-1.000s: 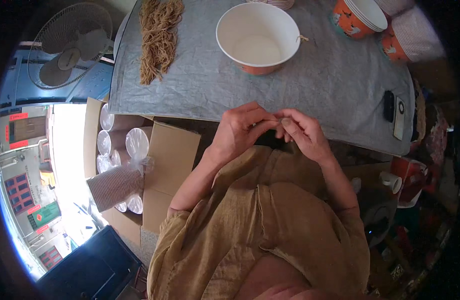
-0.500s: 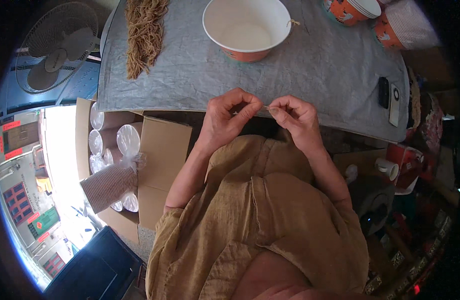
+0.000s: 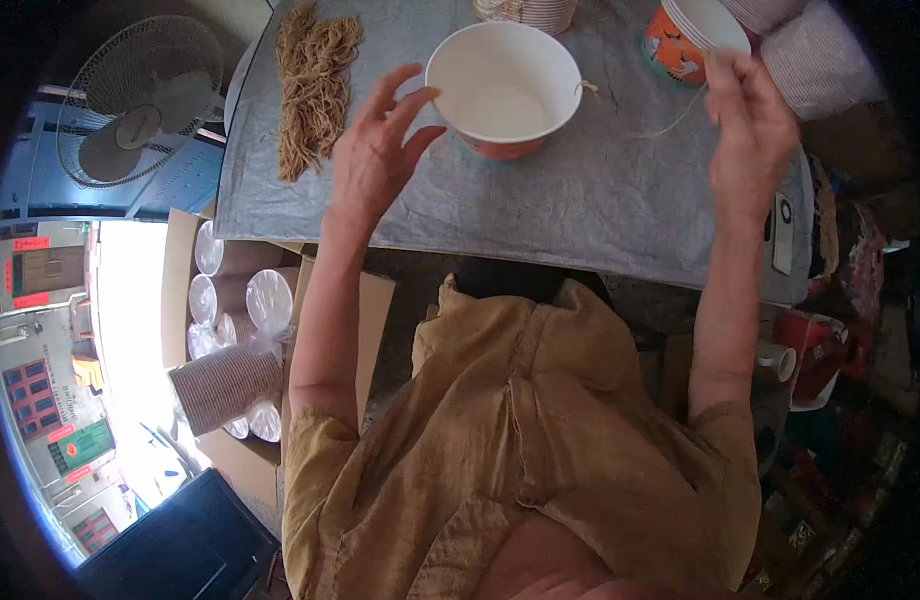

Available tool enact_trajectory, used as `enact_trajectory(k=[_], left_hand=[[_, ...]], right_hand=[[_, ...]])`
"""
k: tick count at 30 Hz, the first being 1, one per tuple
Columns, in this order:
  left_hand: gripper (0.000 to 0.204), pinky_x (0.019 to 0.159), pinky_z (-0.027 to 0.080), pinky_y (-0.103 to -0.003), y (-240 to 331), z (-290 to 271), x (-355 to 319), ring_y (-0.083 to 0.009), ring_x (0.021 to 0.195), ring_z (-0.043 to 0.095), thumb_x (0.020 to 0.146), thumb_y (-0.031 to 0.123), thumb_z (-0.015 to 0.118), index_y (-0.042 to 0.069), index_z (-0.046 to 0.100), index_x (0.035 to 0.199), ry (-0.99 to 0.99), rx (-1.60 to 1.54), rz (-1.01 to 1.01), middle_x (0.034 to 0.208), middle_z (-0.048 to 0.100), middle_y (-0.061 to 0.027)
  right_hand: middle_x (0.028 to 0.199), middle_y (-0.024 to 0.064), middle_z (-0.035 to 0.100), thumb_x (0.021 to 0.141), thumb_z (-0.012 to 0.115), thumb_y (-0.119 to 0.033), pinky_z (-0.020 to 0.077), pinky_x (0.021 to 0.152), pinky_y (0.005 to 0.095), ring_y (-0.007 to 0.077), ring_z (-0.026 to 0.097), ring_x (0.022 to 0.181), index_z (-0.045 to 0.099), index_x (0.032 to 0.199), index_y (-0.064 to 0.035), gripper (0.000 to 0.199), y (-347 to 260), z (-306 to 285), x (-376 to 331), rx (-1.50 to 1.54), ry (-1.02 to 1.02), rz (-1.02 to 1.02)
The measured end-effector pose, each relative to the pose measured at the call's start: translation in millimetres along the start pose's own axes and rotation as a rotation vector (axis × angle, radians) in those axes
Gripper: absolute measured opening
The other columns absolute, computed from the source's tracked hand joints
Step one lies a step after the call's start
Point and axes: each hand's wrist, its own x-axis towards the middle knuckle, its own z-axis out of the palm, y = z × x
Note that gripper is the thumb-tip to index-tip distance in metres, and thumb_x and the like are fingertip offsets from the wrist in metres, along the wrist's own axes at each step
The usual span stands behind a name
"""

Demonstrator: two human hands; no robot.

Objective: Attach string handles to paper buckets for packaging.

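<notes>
A large paper bowl (image 3: 505, 85), white inside with an orange outside, stands on the grey cloth. A small knotted piece of twine (image 3: 587, 90) sits at the right of its rim. My left hand (image 3: 373, 150) reaches to the bowl's left side with fingers spread; a fingertip overlaps the rim, and I cannot tell if it touches. At the right, my right hand (image 3: 750, 125) is raised over the table, its fingers pinching a thin pale string (image 3: 672, 127) that trails down to the left. Just beyond that hand lies a tilted stack of orange paper bowls (image 3: 677, 50).
A bundle of brown twine (image 3: 313, 95) lies at the table's left. More stacked bowls (image 3: 822, 65) fill the far right corner, and another stack (image 3: 530, 12) stands behind the bowl. A cardboard box (image 3: 345, 340) of wrapped stacks sits below left, near a fan (image 3: 140, 105).
My hands have parted from their pinch in front of me. The left has gone forward to the bowl; the right has swung far right with the string. The view has shifted slightly.
</notes>
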Motion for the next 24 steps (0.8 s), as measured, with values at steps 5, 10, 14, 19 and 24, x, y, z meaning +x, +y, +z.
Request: enact_trajectory(k=[5, 10, 14, 19, 24], left_hand=[[0.022, 0.067, 0.057, -0.036, 34.2, 17.5, 8.8, -0.024, 0.085, 0.071, 0.081, 0.021, 0.077, 0.014, 0.065, 0.098, -0.123, -0.031, 0.156, 0.12, 0.065, 0.0005], [0.023, 0.065, 0.057, -0.033, 25.6, 6.4, 15.3, -0.0212, 0.077, 0.07, 0.082, 0.015, 0.076, 0.01, 0.067, 0.103, -0.168, -0.105, 0.131, 0.117, 0.067, -0.0039], [0.015, 0.065, 0.057, -0.031, 18.8, 19.4, 2.3, -0.0216, 0.077, 0.069, 0.081, 0.001, 0.074, 0.002, 0.066, 0.094, -0.194, -0.343, 0.163, 0.104, 0.069, -0.0098], [0.014, 0.064, 0.055, -0.031, 43.2, 23.1, -33.7, -0.0201, 0.077, 0.068, 0.082, 0.0, 0.074, 0.002, 0.066, 0.093, -0.192, -0.397, 0.054, 0.092, 0.066, -0.0077], [0.016, 0.068, 0.054, -0.033, 62.1, 21.4, -53.1, -0.0237, 0.081, 0.068, 0.08, -0.001, 0.074, 0.004, 0.066, 0.093, -0.177, -0.488, -0.078, 0.093, 0.065, -0.0084]], right_hand=[[0.125, 0.0149, 0.061, 0.091, 0.068, -0.022, 0.0488, 0.095, 0.0338, 0.0227, 0.059, 0.116, 0.059, 0.127, 0.0014, 0.044, -63.5, 36.7, 13.8, 0.18, -0.496, -0.168], [0.083, 0.0021, 0.067, 0.094, 0.065, -0.015, 0.0503, 0.074, 0.0269, 0.0101, 0.062, 0.079, 0.066, 0.096, -0.0001, 0.015, 13.0, 73.6, -2.7, 0.031, -0.594, -0.25], [0.08, 0.0026, 0.066, 0.094, 0.061, -0.012, 0.051, 0.076, 0.0304, 0.009, 0.061, 0.081, 0.063, 0.094, 0.0012, 0.013, 28.6, 71.7, -22.3, -0.213, -0.79, -0.037], [0.079, 0.0052, 0.065, 0.092, 0.062, -0.01, 0.0508, 0.075, 0.0304, 0.011, 0.06, 0.078, 0.061, 0.091, 0.0025, 0.012, 17.3, 52.5, -39.7, -0.222, -0.849, -0.034], [0.078, 0.0092, 0.063, 0.091, 0.063, -0.008, 0.0489, 0.07, 0.0316, 0.0166, 0.06, 0.074, 0.059, 0.09, 0.0025, 0.011, 0.4, 43.8, -57.1, -0.301, -0.912, 0.042]])
